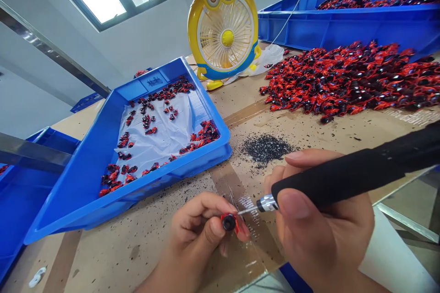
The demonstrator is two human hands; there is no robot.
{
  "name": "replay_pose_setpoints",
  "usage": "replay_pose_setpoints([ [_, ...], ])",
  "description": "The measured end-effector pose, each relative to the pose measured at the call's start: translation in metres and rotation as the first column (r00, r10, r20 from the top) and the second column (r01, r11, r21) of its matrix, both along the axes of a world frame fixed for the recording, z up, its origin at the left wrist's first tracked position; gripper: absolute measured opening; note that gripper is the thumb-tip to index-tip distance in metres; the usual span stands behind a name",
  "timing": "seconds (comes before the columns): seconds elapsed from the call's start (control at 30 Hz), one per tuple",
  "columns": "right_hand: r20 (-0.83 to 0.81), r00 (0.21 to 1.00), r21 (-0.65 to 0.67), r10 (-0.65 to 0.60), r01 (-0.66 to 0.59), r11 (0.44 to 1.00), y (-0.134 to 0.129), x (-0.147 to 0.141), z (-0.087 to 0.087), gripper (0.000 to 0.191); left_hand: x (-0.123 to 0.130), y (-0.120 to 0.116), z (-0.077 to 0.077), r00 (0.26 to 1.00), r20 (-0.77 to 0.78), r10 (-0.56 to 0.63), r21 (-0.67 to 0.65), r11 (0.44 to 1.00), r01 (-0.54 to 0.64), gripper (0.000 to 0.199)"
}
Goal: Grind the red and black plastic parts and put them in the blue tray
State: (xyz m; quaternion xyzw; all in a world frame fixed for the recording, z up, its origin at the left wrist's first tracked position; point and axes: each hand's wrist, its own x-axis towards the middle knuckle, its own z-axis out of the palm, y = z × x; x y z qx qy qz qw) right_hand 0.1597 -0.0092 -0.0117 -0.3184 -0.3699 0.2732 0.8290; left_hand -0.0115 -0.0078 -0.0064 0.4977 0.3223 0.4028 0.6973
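Between the thumb and fingers of my left hand (202, 233) is a small red and black plastic part (228, 222), its round black end facing me. My right hand (319, 229) is wrapped round a black electric screwdriver (330, 176) with a silver chuck. The thin bit of the tool points left and its tip reaches the upper right side of the part. Whether the tip sits in a screw is too small to tell. Beyond my right hand lies a heap of black shavings (268, 149) on the brown table top (137, 238).
A blue tray (168, 178) lined with white plastic holds scattered red and black parts at left. A large pile of such parts (350, 78) lies at right, before blue bins (309, 29). A yellow fan (227, 36) stands at the back; a metal post (51, 50) crosses the left.
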Motion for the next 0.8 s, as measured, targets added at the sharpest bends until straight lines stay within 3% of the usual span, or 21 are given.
replay_pose_setpoints([
  [0.1,-0.01,0.999,-0.008,-0.041,0.041,0.999,0.0,-0.0007,0.0003,0.032,-0.0006,0.001,-0.0001,1.0,-0.008,-0.001,-0.005,1.0,0.001,0.015],
  [0.47,-0.006,1.0,0.038,-0.003,0.004,0.999,-0.0014,0.0003,0.0006,0.035,0.0007,0.0013,0.0011,1.0,-0.021,-0.013,-0.016,1.0,0.013,0.015],
  [0.8,-0.019,0.996,-0.03,-0.083,0.083,0.996,-0.0005,-0.0019,0.0028,0.031,0.0005,0.0012,0.0016,1.0,0.0,-0.024,-0.034,0.999,0.024,0.013],
])
